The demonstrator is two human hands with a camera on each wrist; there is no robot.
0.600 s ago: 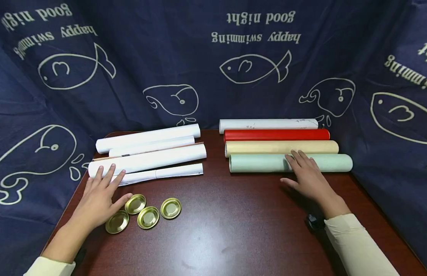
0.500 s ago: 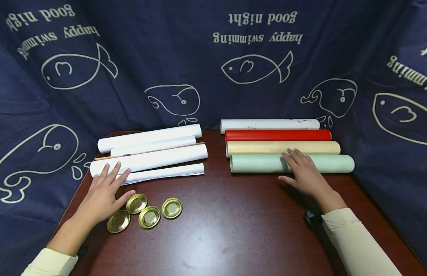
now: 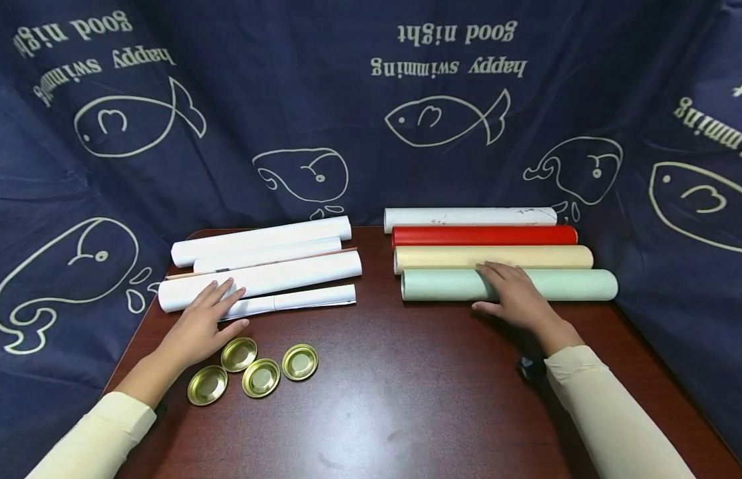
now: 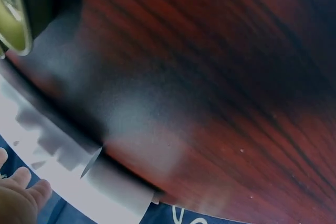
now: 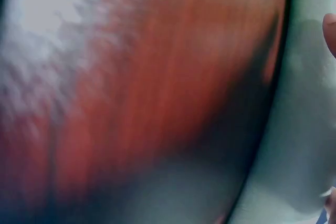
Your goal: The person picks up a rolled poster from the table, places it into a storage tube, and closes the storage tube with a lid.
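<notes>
My left hand (image 3: 204, 326), fingers spread and extended, hovers over the left ends of the nearest white paper rolls. Its fingertips overlap the thick white roll (image 3: 299, 273) and the thin folded roll (image 3: 317, 297) in the head view. On the right, my right hand (image 3: 517, 299) reaches over the pale green roll (image 3: 442, 285), with its fingers extended toward the cream roll (image 3: 430, 258). Four-sided clutter is absent there; the thumb (image 5: 329, 34) shows at the right wrist view's edge beside the green roll. Several shallow gold metal dishes (image 3: 261, 378) lie below my left hand.
Behind the cream roll lie a red roll (image 3: 484, 235) and a white patterned roll (image 3: 466, 215). More white rolls (image 3: 263, 241) and a thin brown stick (image 3: 347, 251) lie at the back left. A navy printed cloth (image 3: 323, 80) surrounds the dark red-brown table (image 3: 371, 399).
Both hands have moved inward: the left to the right and slightly away from me, the right to the left. The rolls and gold dishes keep their arrangement.
</notes>
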